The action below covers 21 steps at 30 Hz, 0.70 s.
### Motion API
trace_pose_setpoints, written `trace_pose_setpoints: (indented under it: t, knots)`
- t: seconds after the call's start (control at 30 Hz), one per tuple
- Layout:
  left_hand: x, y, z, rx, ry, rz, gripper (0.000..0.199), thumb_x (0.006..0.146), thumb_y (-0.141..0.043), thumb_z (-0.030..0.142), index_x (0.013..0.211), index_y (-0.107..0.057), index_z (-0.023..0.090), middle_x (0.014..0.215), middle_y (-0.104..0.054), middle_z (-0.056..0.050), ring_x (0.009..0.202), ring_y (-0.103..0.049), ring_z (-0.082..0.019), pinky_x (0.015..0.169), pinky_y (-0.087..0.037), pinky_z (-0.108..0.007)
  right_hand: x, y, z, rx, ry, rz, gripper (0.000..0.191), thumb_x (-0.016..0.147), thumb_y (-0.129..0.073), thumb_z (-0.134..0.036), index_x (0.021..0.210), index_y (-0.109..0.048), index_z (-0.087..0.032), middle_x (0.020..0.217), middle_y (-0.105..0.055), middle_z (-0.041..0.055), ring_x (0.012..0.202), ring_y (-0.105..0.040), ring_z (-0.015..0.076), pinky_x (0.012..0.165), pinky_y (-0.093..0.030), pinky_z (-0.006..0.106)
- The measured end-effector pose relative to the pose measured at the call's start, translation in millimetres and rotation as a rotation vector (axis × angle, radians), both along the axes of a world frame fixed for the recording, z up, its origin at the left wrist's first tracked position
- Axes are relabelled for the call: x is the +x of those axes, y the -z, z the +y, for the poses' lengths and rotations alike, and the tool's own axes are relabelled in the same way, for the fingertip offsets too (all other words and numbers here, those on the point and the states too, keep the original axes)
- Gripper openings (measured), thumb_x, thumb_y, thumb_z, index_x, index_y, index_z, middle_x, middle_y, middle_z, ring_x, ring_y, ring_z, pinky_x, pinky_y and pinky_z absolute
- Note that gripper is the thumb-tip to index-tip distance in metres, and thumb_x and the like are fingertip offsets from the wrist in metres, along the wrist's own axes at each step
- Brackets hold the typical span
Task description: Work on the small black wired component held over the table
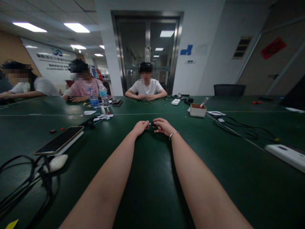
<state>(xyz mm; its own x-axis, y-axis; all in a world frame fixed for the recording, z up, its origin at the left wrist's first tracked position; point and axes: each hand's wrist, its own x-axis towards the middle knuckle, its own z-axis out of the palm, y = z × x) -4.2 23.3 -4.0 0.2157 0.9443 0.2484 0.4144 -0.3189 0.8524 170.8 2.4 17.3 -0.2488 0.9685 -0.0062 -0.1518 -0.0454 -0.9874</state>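
Both my arms reach forward over the dark green table [152, 190]. Between my hands is a small black object [152, 124] with a lighter, metallic-looking end on the left; its kind is too small to tell. My left hand [141, 128] pinches the lighter end between thumb and fingers. Around the black end close the thumb and forefinger of my right hand [164, 126], while its other fingers curl loosely. A silver bracelet [173, 135] circles my right wrist. The object appears held just above the tabletop, partly covered by my fingertips.
A phone [60, 140] lies on a white box at left, beside a white mouse-like object [57, 163] and black cables [21, 181]. Water bottles [103, 95], a small open box [198, 110] and a white power strip [287, 156] also stand around. Several people sit across the table.
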Motion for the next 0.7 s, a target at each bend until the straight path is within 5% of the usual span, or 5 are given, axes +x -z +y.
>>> trace_pose_setpoints:
  t: [0.7]
  knots:
    - [-1.4,1.8,1.4,0.025,-0.014,-0.002,0.046,0.081,-0.04,0.054,0.065,-0.059,0.015,0.065,-0.061,-0.004,0.059,-0.05,-0.014,0.062,-0.04,-0.027,0.0,-2.4,-3.0,-0.005,-0.011,0.038,0.008,0.083,-0.057,-0.015,0.09,-0.053,-0.017,0.052,-0.051,-0.0074,0.036,-0.042,0.0025,0.053,-0.059,0.031]
